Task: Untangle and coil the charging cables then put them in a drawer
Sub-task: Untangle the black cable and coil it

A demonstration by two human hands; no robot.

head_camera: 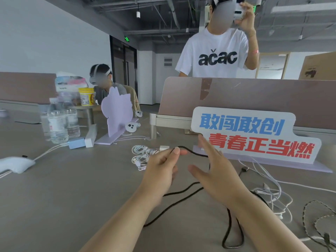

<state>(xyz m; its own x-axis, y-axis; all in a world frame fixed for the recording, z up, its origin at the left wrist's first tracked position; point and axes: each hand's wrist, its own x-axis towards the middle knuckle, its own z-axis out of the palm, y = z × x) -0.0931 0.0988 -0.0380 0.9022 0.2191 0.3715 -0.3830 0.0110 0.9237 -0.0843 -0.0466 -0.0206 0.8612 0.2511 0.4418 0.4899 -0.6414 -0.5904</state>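
Grey counter (pixel 72 188): the left hand (pixel 160 171) holds a pinching grip on the black cable (pixel 192 152), which runs rightward, apparently behind the spread right hand (pixel 216 175).

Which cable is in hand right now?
The black cable, pinched in the left hand. The coiled white cables, the loose white tangle and the braided grey cable lie untouched on the table.

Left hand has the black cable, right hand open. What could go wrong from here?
1. The left hand only pinches the black cable near its end, and the right hand holds nothing, so a tug may slip it free.
2. Its slack lies in loops beside the loose white cables. Pulling it in could snag them.
3. The coiled white cables sit just behind the left hand and could get knocked apart.
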